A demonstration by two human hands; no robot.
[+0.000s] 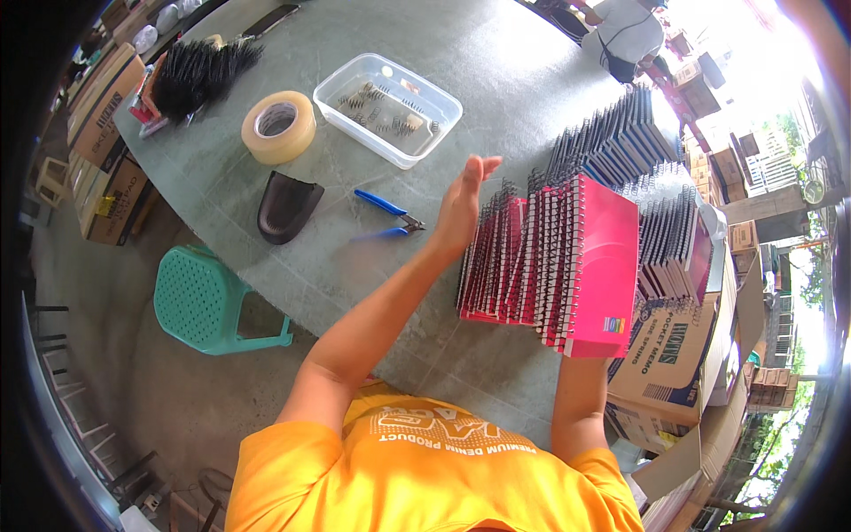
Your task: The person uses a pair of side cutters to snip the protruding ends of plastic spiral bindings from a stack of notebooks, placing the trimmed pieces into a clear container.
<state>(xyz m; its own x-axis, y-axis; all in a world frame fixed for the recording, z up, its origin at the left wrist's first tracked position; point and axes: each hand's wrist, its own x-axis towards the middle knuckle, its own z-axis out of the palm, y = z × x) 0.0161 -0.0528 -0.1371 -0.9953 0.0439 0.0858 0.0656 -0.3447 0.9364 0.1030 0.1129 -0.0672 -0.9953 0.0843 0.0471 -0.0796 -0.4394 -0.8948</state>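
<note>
My left hand (459, 213) is stretched flat, fingers straight, at the left side of a row of pink spiral notebooks (610, 266). The notebooks stand on edge in a thick stack, their black wire coils facing left and up. My right forearm (581, 395) reaches up behind the front notebook, which hides that hand; whether it grips the stack cannot be seen. Left of my left hand lie blue-handled cutting pliers (390, 211). Beyond the pink stack stand rows of blue spiral notebooks (612, 133), and to its right more dark-coiled notebooks (674, 244).
A clear plastic tub (417, 155) holds loose wire coils. Near it are a tape roll (300, 146), a curved black piece (288, 208) and a black-bristled brush (199, 80). A green stool (199, 301) stands at the left table edge. Cardboard boxes (656, 377) flank the right; another person (625, 35) is far right.
</note>
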